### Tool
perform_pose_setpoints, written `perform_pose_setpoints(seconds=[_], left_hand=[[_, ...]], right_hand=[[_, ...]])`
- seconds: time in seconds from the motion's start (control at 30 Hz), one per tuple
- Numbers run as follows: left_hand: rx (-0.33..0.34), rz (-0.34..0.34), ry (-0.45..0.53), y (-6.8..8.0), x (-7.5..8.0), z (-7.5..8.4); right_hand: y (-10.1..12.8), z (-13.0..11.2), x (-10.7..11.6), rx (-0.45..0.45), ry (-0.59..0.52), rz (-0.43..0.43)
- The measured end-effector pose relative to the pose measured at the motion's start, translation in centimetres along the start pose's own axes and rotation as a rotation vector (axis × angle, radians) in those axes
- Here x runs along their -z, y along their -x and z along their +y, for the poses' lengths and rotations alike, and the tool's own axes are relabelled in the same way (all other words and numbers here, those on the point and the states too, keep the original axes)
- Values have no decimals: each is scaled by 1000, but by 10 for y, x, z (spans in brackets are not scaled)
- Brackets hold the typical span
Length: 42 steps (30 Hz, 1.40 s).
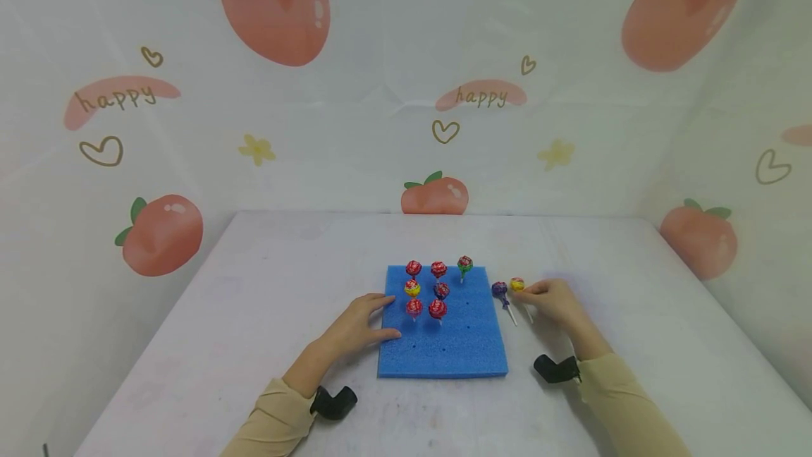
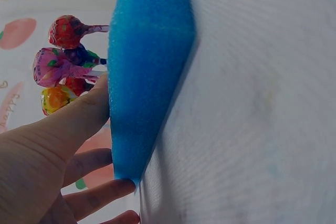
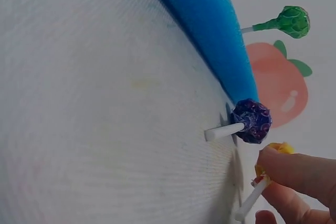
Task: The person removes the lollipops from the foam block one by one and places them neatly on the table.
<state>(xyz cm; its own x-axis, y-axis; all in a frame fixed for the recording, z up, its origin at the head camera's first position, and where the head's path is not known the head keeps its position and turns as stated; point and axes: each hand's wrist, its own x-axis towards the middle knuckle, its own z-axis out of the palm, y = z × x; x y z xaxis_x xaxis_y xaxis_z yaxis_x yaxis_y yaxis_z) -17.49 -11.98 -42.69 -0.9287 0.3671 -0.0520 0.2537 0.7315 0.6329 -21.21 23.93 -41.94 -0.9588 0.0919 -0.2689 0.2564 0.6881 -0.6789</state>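
A blue foam board (image 1: 444,351) lies on the table with several wrapped lollipops standing upright in it. My left hand (image 1: 357,324) rests on its left edge, thumb and fingers spread, fingertips touching the foam. Just right of the board, my right hand (image 1: 558,302) pinches a yellow lollipop (image 1: 517,283) below its head between thumb and fingers; in the right wrist view its white stick (image 3: 252,201) slants downward. Beside it a purple lollipop (image 1: 500,289) lies on the table. A green lollipop (image 1: 465,264) stands at the board's back right, and a pink one (image 2: 52,67) shows near my left thumb.
Small holes (image 1: 468,327) dot the front and right part of the board. A white table (image 1: 285,252) surrounds it, backed by a printed curtain (image 1: 380,154). Black curved pieces (image 1: 335,403) are fixed at both wrists.
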Motion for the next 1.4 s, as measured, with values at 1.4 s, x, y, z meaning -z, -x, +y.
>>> perform_pose_setpoints(seconds=[1.4], left_hand=[[-17, -1, -14, 0, 0, -1]], right_hand=[[3, -2, 4, 110, 53, 11]])
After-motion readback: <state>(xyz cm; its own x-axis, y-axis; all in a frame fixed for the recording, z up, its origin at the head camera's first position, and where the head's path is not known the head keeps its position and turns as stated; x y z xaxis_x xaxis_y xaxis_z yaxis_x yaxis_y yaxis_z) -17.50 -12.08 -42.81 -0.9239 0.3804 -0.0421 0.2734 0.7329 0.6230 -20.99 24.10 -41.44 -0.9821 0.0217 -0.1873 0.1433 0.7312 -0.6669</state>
